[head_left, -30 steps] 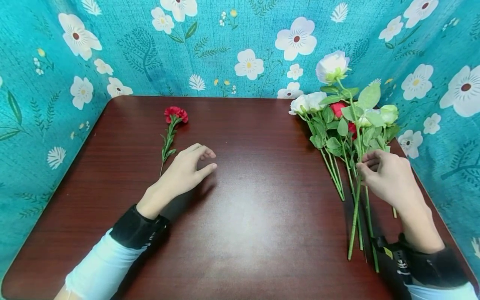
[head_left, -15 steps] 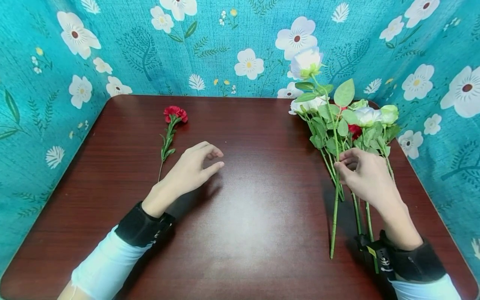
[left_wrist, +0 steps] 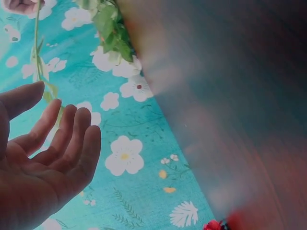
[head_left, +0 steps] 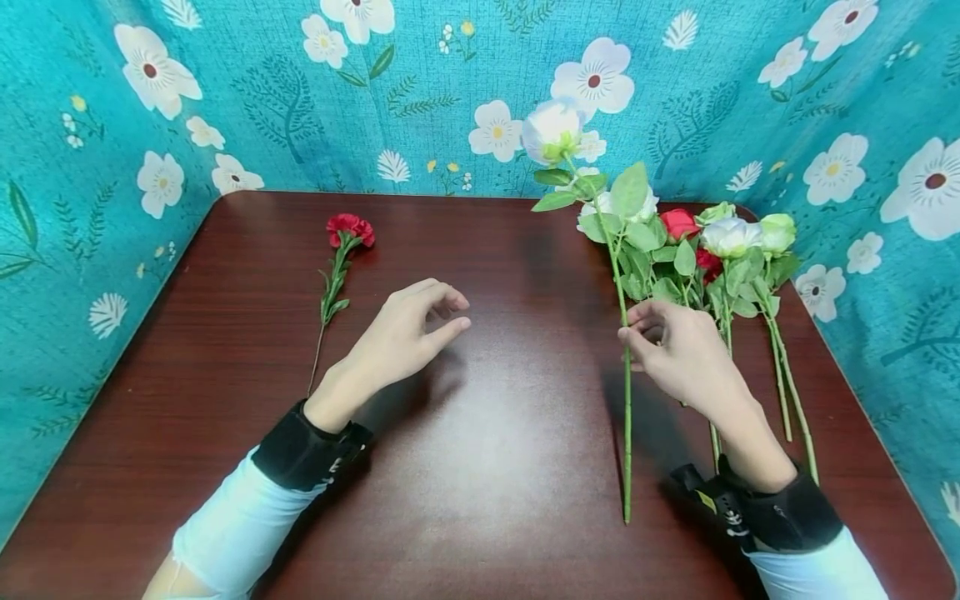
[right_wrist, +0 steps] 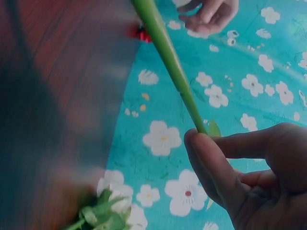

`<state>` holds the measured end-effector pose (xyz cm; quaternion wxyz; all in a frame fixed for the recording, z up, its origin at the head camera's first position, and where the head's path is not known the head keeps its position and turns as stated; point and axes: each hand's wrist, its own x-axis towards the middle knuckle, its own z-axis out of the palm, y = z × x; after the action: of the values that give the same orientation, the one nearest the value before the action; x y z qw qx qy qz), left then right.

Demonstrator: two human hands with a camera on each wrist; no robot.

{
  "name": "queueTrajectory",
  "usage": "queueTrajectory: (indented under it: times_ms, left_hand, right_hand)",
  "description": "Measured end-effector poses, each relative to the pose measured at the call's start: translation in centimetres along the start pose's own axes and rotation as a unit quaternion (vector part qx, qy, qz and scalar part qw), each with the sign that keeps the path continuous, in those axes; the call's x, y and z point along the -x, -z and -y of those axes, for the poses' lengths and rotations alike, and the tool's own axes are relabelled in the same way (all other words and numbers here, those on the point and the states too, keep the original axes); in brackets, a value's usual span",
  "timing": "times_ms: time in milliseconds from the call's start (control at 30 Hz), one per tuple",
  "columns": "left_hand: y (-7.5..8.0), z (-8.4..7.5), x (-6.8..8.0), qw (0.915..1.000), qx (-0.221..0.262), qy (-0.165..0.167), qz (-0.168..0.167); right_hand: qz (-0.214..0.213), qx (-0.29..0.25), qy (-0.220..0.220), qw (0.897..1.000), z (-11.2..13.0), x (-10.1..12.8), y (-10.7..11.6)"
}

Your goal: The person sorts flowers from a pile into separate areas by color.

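My right hand (head_left: 651, 333) pinches the green stem of a white rose (head_left: 551, 131) and holds it lifted and nearly upright over the table; the pinched stem (right_wrist: 169, 52) shows close in the right wrist view. My left hand (head_left: 420, 321) hovers above the middle of the table with fingers loosely curved and nothing in it; its palm (left_wrist: 45, 158) is bare in the left wrist view. A red carnation (head_left: 347, 227) lies flat to the left of that hand. A bunch of white and red roses (head_left: 712, 242) lies at the back right.
The dark brown table (head_left: 480, 467) is walled on three sides by a teal cloth (head_left: 315, 92) printed with flowers. Loose green stems (head_left: 783, 375) of the bunch reach toward the front right edge.
My right hand has carried the white rose to the left, away from the bunch and toward the table's middle. My left hand has drifted a little right and forward.
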<state>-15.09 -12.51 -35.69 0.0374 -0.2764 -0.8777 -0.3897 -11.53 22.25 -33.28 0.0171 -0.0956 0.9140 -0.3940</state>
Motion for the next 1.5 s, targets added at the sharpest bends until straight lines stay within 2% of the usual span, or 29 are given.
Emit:
queueTrajectory:
  times_ms: [267,533,900,1167,1500]
  left_hand:
    - [-0.8,-0.9,-0.7,0.9985,0.054,0.000,-0.003]
    - [-1.4,-2.0,-1.2,0.9945,0.104,0.011,-0.003]
    - [-2.1,-3.3,-1.8,0.9918,0.127,-0.005,-0.016]
    - [-2.7,-3.7,-1.9,0.9890,0.145,-0.007,-0.031]
    - [-3.6,-3.8,-2.0,0.9744,0.221,0.031,-0.027]
  right_hand:
    - [0.049,-0.106,-0.004,0.993,1.0,-0.7,-2.4]
    - [0.052,-0.144,0.022,0.988,1.8,-1.0,-4.7]
    - [0.066,-0.228,0.011,0.971,3.2,-1.0,-6.5]
    - [0.079,-0.256,0.006,0.963,3.7,-0.7,-7.4]
    - [0.086,-0.274,0.018,0.958,3.8,-0.4,-8.2]
